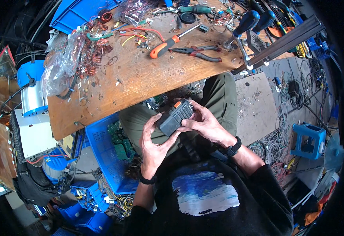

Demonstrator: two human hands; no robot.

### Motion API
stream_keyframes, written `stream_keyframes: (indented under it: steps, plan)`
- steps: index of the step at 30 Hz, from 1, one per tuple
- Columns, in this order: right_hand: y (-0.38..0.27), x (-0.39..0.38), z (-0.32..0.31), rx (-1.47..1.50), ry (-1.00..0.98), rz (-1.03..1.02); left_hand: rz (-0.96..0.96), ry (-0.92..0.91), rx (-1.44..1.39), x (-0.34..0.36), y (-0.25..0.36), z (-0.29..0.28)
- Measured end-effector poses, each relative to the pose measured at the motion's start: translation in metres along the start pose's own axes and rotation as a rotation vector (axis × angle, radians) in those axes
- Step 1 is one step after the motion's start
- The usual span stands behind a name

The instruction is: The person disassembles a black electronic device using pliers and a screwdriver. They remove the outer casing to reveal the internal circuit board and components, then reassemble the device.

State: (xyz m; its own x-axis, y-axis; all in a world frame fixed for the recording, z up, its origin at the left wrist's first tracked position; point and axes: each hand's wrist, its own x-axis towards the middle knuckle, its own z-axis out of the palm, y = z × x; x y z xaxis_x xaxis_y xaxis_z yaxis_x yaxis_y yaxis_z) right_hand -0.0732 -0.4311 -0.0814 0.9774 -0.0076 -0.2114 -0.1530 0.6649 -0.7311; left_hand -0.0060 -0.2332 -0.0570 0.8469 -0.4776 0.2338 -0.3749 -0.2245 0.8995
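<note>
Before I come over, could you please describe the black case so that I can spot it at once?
From the wooden workbench, come back over its near edge to the olive trousers. There, between the left hand and the right hand, is the black ribbed case. Its ridges and orange tab set it apart from that plain cloth.
</note>
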Motion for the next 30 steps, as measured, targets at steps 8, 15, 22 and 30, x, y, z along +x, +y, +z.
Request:
stream_keyframes:
  steps: [8,15,22,30]
  plan:
    - [-0.009,-0.004,0.007,-0.040,0.027,-0.017,-0.085,-0.034,0.026,0.002,0.008,0.004]
    - [-0.029,-0.033,-0.011,-0.567,0.018,-0.022,-0.089,0.050,-0.033,-0.011,-0.003,0.005]
    - [-0.164,-0.158,-0.001,-1.094,0.313,-0.498,-0.070,0.216,-0.239,-0.026,-0.022,-0.027]
    - [-0.277,-0.234,0.009,-0.279,0.704,-2.076,-0.164,0.588,-0.582,-0.037,-0.034,-0.059]
